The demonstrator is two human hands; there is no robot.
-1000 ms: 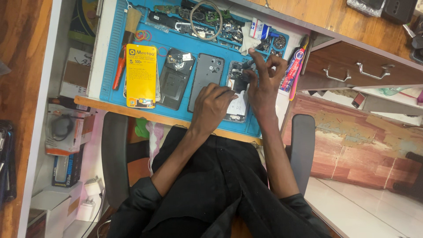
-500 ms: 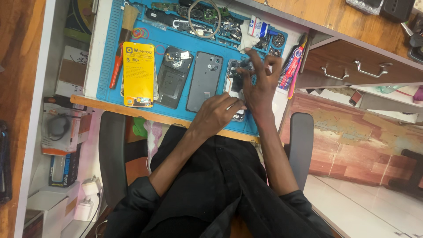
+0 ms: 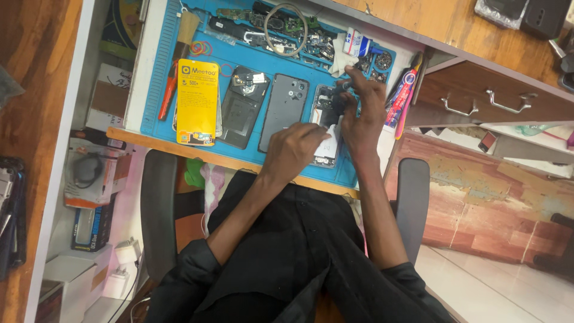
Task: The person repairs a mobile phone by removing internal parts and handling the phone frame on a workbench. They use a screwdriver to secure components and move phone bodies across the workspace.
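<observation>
At the centre of the frame, on a blue rubbery work mat with ridged edges, lies an opened phone, its back off and its inner parts showing. The left hand rests flat on the phone's lower half, fingers loosely curled, pinning it down. The right hand has its fingers pinched together on a small dark tool at the phone's upper end. Left of the phone lie a smooth grey back cover, a dark phone frame and a glossy yellow rectangular packet. A red-handled brush lies slanted at the mat's left edge.
</observation>
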